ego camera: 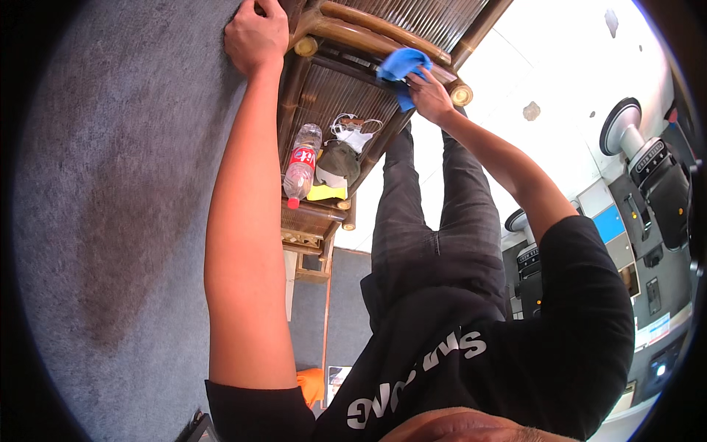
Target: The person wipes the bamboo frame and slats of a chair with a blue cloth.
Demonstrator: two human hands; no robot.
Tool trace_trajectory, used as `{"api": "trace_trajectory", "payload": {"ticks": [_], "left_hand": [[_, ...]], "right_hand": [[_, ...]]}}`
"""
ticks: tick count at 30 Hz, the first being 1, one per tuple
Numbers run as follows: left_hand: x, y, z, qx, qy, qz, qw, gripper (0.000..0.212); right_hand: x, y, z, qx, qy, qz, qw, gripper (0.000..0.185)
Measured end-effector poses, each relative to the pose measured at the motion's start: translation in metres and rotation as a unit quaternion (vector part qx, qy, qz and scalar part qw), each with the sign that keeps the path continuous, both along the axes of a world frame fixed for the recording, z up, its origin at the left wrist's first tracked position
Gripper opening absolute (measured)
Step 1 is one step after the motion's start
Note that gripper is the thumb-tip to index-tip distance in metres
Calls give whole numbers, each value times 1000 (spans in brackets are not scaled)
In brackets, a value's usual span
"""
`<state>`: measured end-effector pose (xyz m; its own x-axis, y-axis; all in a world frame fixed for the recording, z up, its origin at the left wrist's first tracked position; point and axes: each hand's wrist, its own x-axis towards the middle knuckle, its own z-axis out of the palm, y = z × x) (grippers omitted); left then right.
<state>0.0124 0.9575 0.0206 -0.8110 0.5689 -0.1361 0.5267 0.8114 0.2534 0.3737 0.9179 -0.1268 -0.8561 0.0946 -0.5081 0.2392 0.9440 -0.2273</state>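
A blue cloth (406,64), partly blurred, is gripped in my right hand (429,96) at the front rail of a brown bamboo bench (353,34). My left hand (257,37) is at the top left, by the bench's wall-side edge and against the grey wall, with its fingers curled; their tips are partly cut off, and whether they grip anything is unclear. Nearer to me, a clear plastic bottle (302,166) with a red cap lies on the slatted bamboo surface. Beside it are a dark green cap (338,160), a white item with a white cable (353,137) and a yellow item (327,192).
The grey textured wall (121,166) runs along the left. My legs stand beside the bench on a pale tiled floor (513,50). Black chairs with round bases (621,127) stand at the right. Another bamboo piece (312,271) and an orange item (311,385) are lower down.
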Motion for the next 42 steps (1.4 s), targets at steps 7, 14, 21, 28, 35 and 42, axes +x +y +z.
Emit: {"api": "trace_trajectory", "payload": {"ticks": [7,14,21,28,35,42], "left_hand": [[0,1,-1,9,2,6,1000,44],[-3,-2,-7,13,27,-16,999,44],[-7,-1,-9,-1,24,-32,999,43],[-3,2,-2,7,5,-8,1000,43],[1,1,1,-15,3,5,1000,43],[-5,-1,-8,14,20,-17,1000,42]], "right_hand": [[33,19,18,-224,-108,-440,863,30],[-52,99,-17,-406,158,-716,545,61],[-152,56,-54,-237,63,-416,875,51],[-21,86,-52,-229,-163,-467,838,55],[17,98,-83,-181,-201,-484,832,54],[-171,51,-42,-231,29,-548,803,46]]}}
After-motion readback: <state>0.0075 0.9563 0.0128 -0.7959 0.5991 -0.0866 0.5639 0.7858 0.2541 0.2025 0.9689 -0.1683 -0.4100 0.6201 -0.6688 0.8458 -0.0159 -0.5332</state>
